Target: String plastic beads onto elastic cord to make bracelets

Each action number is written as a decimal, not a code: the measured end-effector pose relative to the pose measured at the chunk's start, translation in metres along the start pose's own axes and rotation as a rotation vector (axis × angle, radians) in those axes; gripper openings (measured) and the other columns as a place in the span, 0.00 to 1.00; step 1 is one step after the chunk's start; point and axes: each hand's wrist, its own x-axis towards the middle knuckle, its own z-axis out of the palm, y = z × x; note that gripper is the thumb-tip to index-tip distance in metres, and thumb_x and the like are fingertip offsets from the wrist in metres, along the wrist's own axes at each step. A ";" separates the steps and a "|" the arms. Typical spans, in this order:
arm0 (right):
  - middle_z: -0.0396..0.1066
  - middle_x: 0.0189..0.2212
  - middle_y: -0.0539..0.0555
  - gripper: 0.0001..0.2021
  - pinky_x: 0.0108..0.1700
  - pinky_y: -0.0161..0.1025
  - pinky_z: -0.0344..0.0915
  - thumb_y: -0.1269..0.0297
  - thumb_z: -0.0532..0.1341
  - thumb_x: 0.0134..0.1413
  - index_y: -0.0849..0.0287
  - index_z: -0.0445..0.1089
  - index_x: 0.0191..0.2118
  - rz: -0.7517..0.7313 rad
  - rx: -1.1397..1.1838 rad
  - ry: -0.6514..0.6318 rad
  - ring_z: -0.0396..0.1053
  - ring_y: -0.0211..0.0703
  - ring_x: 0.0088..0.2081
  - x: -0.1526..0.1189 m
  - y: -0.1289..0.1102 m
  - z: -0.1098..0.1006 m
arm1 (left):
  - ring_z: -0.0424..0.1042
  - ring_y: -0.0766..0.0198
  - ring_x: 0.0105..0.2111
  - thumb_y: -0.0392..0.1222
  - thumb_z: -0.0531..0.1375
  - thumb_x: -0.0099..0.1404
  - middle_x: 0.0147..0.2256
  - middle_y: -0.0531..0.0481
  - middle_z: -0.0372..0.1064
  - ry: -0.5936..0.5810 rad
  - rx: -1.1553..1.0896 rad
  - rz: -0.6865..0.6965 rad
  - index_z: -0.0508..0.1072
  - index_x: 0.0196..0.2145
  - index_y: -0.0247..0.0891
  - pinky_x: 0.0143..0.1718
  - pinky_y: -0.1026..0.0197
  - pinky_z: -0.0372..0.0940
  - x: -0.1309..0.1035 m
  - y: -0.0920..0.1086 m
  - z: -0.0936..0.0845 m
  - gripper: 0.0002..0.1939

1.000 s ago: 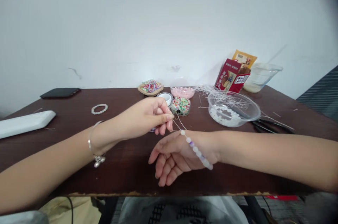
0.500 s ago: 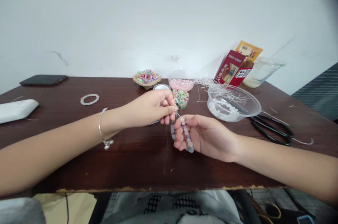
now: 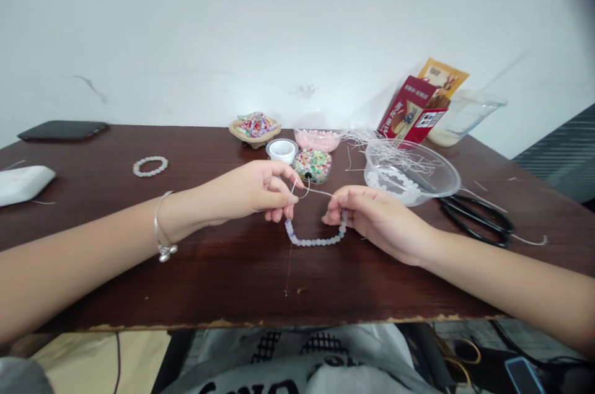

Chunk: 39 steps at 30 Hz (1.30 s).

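A strand of pale white and purple beads (image 3: 318,242) hangs in a U between my two hands, above the brown table. My left hand (image 3: 274,192) pinches the white cord (image 3: 317,190) at the strand's left end, thumb against forefinger. Near the right end, my right hand (image 3: 356,208) has its fingers closed on the cord, with the last beads against its fingertips. The cord makes a small loop beside my left fingertips and stretches across to my right hand.
Behind my hands are a tub of mixed beads (image 3: 313,165), a white spool (image 3: 282,150), pink beads (image 3: 318,139) and a bead dish (image 3: 255,129). Rightward are a clear bowl (image 3: 441,180), black scissors (image 3: 478,220) and a red box (image 3: 411,110). A bracelet (image 3: 150,166) lies left.
My hands have moved apart, my left hand to the left and my right hand slightly right. The bead strand has opened from a narrow fold into a wide U, and more cord shows.
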 end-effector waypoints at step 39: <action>0.69 0.31 0.53 0.05 0.36 0.35 0.62 0.67 0.59 0.57 0.59 0.71 0.38 -0.281 -1.249 -0.061 0.66 0.39 0.33 -0.026 -0.004 -0.017 | 0.63 0.68 0.22 0.47 0.61 0.58 0.24 0.52 0.69 0.318 0.031 -0.131 0.74 0.34 0.42 0.22 0.69 0.61 -0.057 -0.055 -0.036 0.08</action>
